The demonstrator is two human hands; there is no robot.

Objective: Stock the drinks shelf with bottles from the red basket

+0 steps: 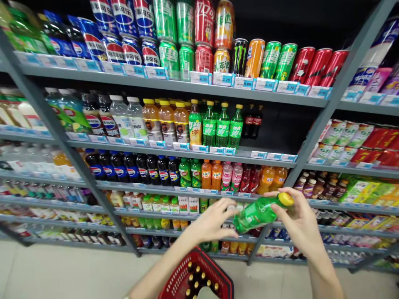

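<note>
You are at the handling step: the green bottle (pixel 255 214) is up in the air in front of the shelves, tilted well over on its side, its yellow cap (pixel 286 199) toward your right. Your right hand (pixel 301 220) grips it near the neck, thumb across the near side. Your left hand (pixel 212 222) is at the base with its fingers parted and curved — whether they touch the plastic, I cannot tell. As I judge it, any next move calls for a firm hold at the neck, since the left fingers don't look closed on the base, and a smooth bottle could slip or swing. Below your arms, a red basket (pixel 218 265) holds small bottles with gold caps (pixel 203 275); mind its rim if you lower your hands. Ahead stands grey shelving (pixel 249 93) — cans (pixel 165 20) stacked on the top visible level, green bottles with yellow caps (pixel 222 128) upright on the one beneath, and price tags (pixel 201 77) along the edges. Pale floor (pixel 77 265) shows below the bottom row.
</note>
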